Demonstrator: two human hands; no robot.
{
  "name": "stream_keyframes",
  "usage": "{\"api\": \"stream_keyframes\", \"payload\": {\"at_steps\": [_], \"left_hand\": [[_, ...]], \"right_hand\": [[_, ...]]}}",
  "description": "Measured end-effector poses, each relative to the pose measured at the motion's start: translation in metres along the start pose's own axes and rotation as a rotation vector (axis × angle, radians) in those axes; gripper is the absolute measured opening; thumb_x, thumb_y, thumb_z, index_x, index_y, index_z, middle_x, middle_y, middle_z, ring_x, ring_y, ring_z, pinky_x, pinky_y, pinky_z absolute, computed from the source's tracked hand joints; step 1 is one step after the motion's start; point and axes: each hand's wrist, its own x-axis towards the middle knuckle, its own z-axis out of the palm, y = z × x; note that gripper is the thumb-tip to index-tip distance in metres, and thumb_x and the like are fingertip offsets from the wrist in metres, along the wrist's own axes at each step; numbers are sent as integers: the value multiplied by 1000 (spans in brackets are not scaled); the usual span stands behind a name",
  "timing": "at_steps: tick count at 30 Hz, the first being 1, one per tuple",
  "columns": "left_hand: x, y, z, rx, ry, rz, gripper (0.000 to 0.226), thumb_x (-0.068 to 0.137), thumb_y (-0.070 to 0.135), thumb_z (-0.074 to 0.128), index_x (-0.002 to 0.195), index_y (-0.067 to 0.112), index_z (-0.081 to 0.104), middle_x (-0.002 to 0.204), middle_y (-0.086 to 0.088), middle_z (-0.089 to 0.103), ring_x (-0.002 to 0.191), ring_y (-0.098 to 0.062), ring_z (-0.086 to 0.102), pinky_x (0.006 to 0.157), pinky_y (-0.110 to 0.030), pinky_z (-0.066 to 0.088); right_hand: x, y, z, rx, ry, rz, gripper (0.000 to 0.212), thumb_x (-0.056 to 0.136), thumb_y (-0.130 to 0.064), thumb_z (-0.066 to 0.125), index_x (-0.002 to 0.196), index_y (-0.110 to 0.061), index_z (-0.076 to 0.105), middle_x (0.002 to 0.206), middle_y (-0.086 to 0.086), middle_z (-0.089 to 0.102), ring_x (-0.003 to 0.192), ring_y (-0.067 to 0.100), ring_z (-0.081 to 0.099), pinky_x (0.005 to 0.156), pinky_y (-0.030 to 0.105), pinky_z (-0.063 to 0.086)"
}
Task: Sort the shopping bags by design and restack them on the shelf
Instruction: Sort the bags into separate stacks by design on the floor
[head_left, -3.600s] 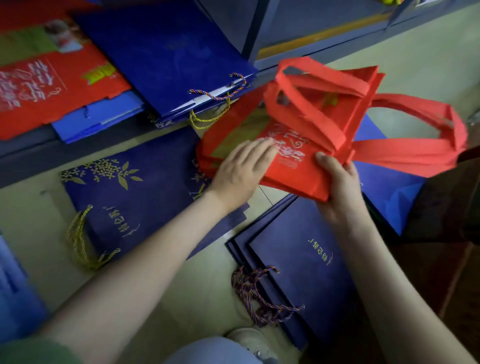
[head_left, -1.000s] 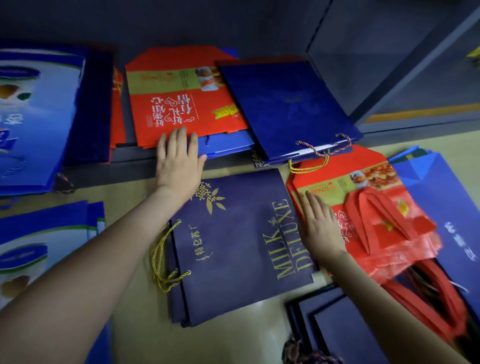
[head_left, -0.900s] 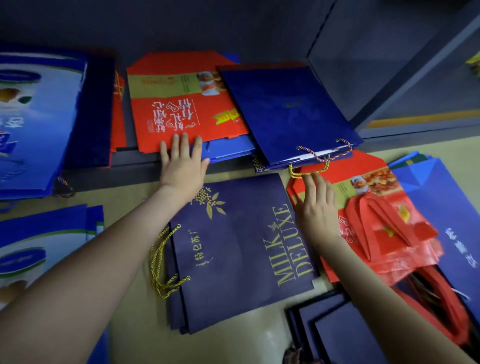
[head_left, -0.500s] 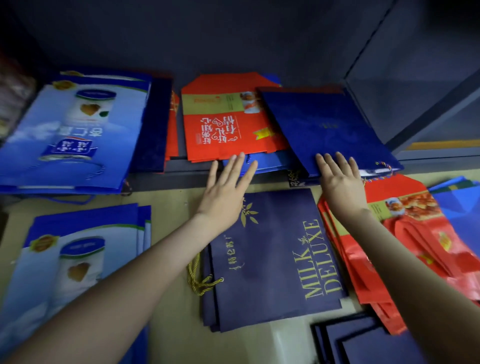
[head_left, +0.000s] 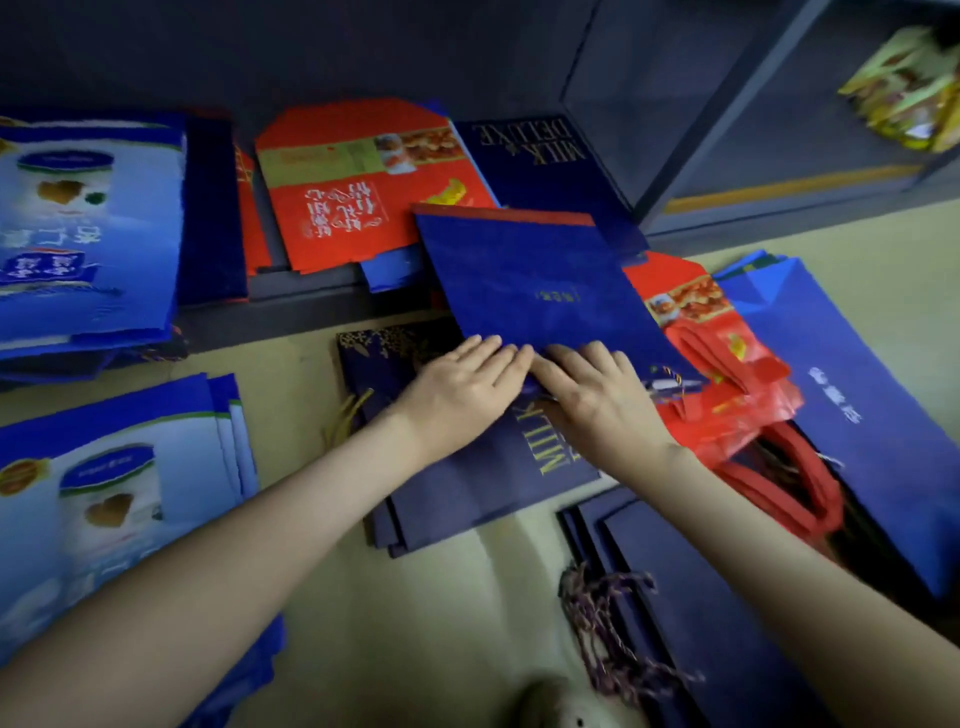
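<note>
left hand (head_left: 462, 387): bare, fingers all in view | right hand (head_left: 597, 395): bare, knuckles showing | left forearm (head_left: 260, 519): uncovered all the way to the frame edge | right forearm (head_left: 753, 545): likewise uncovered | foot: pale rounded shoe toe (head_left: 558, 709) at bottom edge, blurred

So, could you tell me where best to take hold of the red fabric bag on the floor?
Probably by its loop handles, from the near side: they trail free there, while the red fabric bag lies flat, its left edge under a blue bag.
</note>
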Motion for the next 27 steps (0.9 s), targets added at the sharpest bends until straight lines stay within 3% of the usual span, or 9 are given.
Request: {"api": "stream_keyframes", "payload": {"at_steps": [3, 6, 9, 12, 15, 17, 19, 24, 27], "left_hand": [[8, 9, -18, -45, 61, 37, 41, 98, 3, 31, 100, -1, 72, 100, -16, 71, 92, -32, 69, 76, -43, 58], [29, 23, -38, -128, 155, 74, 45, 101, 3, 27, 100, 0, 72, 103, -16, 71, 96, -32, 68, 80, -43, 57], [52, 39, -49, -221, 200, 182, 39, 98, 1, 34, 100, 0, 72, 104, -15, 71, 100, -31, 67, 86, -44, 55], [64, 47, -39, -324, 111, 310, 43, 92, -7, 30, 106, 0, 71, 108, -14, 70, 103, -30, 66, 91, -42, 53], [66, 62, -18, -259, -96, 365, 45, 78, -4, 45, 118, 6, 65, 116, -13, 67, 112, -30, 61, 98, -44, 45], [61, 83, -9, -141, -354, 387, 52, 86, 4, 50, 138, 11, 47, 138, -15, 50, 132, -30, 43, 111, -44, 28], [48, 101, 4, -76, -596, 347, 55, 98, 11, 36, 150, 18, 21, 155, -15, 22, 143, -28, 20, 116, -41, 12], [16, 132, 38, -223, -886, 235, 53, 104, 26, 32, 152, 26, 9, 156, -21, 10, 144, -32, 14, 116, -38, 19], [1, 141, 55, -310, -1007, 260, 54, 104, 26, 30, 152, 15, 7, 158, -15, 9, 145, -24, 11, 115, -33, 19]], "right_hand": [[-23, 27, -26, 20, -30, 184, 54, 77, -28, 57, 127, -10, 57, 114, 9, 66, 81, 31, 60, 60, 35, 46], [-56, 39, -52, -59, -27, 240, 66, 66, -4, 75, 129, -9, 56, 108, 9, 70, 70, 30, 59, 45, 28, 45], [-89, 28, -83, -86, -54, 321, 90, 55, 11, 73, 139, -13, 47, 125, 16, 61, 62, 31, 60, 36, 25, 39], [-121, 3, -98, -145, -177, 411, 101, 50, 13, 64, 144, -13, 39, 136, 22, 51, 47, 28, 54, 34, 23, 31], [-142, -23, -90, -205, -334, 525, 96, 56, 7, 62, 145, -11, 32, 138, 16, 50, 39, 23, 54, 32, 21, 31], [-153, -33, -72, -157, -472, 605, 90, 78, 1, 55, 149, -10, 0, 155, 12, 24, 67, 26, 66, 45, 29, 43], [-167, -40, -55, -52, -650, 685, 86, 89, 0, 42, 147, -15, -20, 160, 7, -1, 95, 28, 62, 63, 35, 48], [-202, -56, -15, 314, -780, 818, 99, 88, -18, 55, 144, -31, -26, 159, 4, -8, 125, 33, 41, 84, 44, 49], [-210, -55, 2, 257, -813, 734, 102, 84, -45, 60, 147, -31, -18, 159, -1, -6, 130, 28, 30, 84, 46, 49]]}}
